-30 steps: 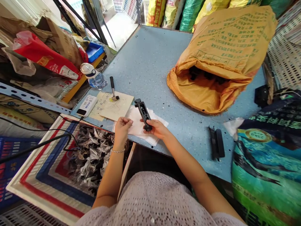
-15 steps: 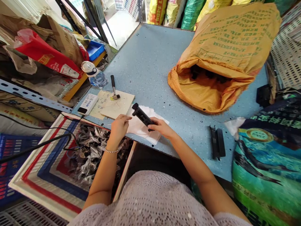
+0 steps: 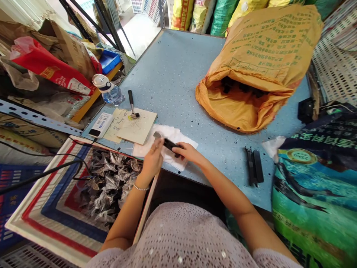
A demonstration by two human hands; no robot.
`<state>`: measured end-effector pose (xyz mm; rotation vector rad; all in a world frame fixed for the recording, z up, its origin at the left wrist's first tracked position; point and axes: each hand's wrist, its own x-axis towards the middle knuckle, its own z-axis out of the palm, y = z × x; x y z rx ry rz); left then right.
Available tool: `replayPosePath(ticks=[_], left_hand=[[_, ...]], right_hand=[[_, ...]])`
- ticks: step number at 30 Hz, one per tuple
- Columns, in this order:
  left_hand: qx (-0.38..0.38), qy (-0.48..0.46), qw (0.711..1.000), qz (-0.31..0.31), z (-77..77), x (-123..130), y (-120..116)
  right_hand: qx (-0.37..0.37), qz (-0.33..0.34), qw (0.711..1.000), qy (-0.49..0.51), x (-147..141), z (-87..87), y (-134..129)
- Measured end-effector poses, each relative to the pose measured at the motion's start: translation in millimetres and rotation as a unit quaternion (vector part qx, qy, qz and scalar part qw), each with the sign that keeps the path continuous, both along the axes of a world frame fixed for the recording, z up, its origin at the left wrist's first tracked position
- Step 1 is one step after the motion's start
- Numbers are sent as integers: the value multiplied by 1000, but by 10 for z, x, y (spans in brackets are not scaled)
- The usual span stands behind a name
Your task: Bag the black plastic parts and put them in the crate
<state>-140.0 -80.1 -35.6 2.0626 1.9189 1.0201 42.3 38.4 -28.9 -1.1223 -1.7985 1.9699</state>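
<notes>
Grasping the slim black part (image 3: pixel 169 144) near the centre of the frame, your right hand (image 3: pixel 188 150) is closing its thumb and fingers around the lower-right end. The black part is slanting from upper left to lower right above some white paper sheets (image 3: pixel 174 133). Your left hand (image 3: pixel 153 158), slightly blurred and wearing a beaded bracelet (image 3: pixel 141 188), is meeting the upper-left end with its fingers drawn together; you cannot tell from this view whether they are gripping it or only brushing it.

Both hands are working at the near edge of a speckled blue table (image 3: pixel 167 74). Just left of centre, a small hammer (image 3: pixel 134 115) is resting on a cream board (image 3: pixel 143 126), with a white device (image 3: pixel 102 124) lying to its left and a clear bottle (image 3: pixel 111 95) standing above that. At upper right, a large orange sack (image 3: pixel 264 56) is lying with its mouth facing you, showing dark pieces inside. Right of centre, a second black item (image 3: pixel 253 167) is lying near the table's right edge, beside a green and blue bag (image 3: pixel 306 208) that is filling the lower right. At lower left, a striped crate (image 3: pixel 51 201) is holding a heap of shiny dark pieces (image 3: pixel 107 197).
</notes>
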Motion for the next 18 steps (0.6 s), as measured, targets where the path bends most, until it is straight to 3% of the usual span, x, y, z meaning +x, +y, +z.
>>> replayPosePath(ticks=[2,4,5,7,9,11,13,15,17,18], left_hand=[[43,21,996,-69,-31,216,-38],[54,3,993,-107,-45,355,-66],[43,-12,992,-115,-38,384,-74],[9,-31,992,-123,27,362,-96],[-20,-32,994,-105,187,258,-171],[-27,-27,998,-55,460,92,-356],[-47,-27,999,-1,793,-140,-662],[-115,-27,993,23,1046,-455,-1011],[-216,-19,976,19,1047,-826,-1258],[-262,-7,965,25,921,-997,-1308]], right_hand=[[-177,-73,977,93,-95,-82,-103],[-242,-121,950,156,-150,-112,-243],[-223,-129,952,163,-156,-99,-326],[-100,-117,977,145,-120,-6,-510],[49,-62,989,124,-36,156,-688],[127,46,980,144,70,342,-826],[102,180,956,210,165,495,-912],[25,275,920,277,232,576,-945],[-26,289,910,297,284,576,-913],[-24,264,922,283,321,551,-865]])
